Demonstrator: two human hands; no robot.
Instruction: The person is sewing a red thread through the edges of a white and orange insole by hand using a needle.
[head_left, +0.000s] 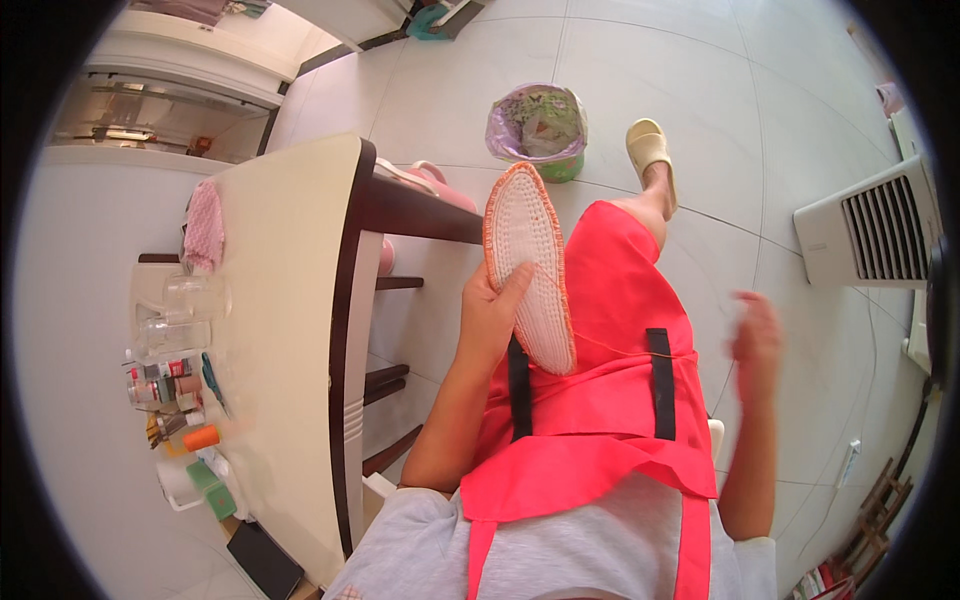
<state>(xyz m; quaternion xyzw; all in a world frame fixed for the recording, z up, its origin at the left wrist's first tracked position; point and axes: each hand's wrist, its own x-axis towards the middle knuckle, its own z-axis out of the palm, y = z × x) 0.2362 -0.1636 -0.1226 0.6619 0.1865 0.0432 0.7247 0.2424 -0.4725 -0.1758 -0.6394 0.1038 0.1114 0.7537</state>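
My left hand (495, 307) grips a white stitched shoe sole (529, 225) above my lap, its thumb lying across the face. Orange stitching lines the sole's edge, and rows of small stitch marks run along its length. From the sole an orange thread (611, 349) stretches right across the red apron (607, 300); its far end is lost to sight. Raised out to the right, away from the sole, my right hand (756, 337) is blurred by motion. Its fingers look bent together, but whether they hold a needle or the thread is not visible.
To the left stands a table (285, 300) bearing glass mugs (176, 335), scissors (213, 379), an orange thread spool (201, 437) and a green box (212, 487). A lined waste bin (551, 139) is on the floor ahead. At right is a white slatted appliance (862, 225).
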